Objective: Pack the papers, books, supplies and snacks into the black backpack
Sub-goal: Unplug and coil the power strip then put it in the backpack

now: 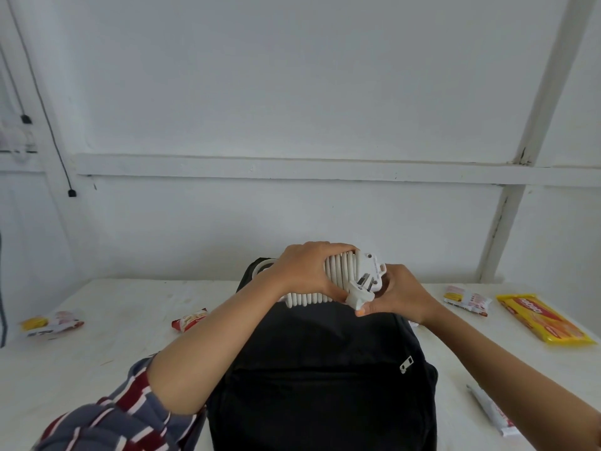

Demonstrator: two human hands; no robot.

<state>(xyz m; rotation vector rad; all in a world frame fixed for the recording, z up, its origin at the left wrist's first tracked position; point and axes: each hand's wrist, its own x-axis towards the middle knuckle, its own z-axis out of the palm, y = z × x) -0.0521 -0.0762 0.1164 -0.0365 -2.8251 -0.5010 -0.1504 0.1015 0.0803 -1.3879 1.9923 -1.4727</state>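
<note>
Low in the middle of the frame, a black backpack (pixel 322 379) lay on a white table (pixel 97 369), its silver zipper pull (pixel 406 364) showing toward the right side. Just above the bag's far end, both hands held a white extension cord (pixel 344 278) wound in tight coils around its socket block. The left hand (pixel 302 271) was closed over the coils from the left, its striped sleeve (pixel 123 415) in the lower left corner. The right hand (pixel 400 294) gripped the white plug (pixel 357 296) at the bundle's lower right. Snacks lay well apart on the table: a yellow biscuit pack (pixel 543 319) at the right edge, a small wrapper (pixel 466 300) just left of it, a red packet (pixel 189 319) left of the bag, and another wrapper (pixel 52 323) at the far left.
</note>
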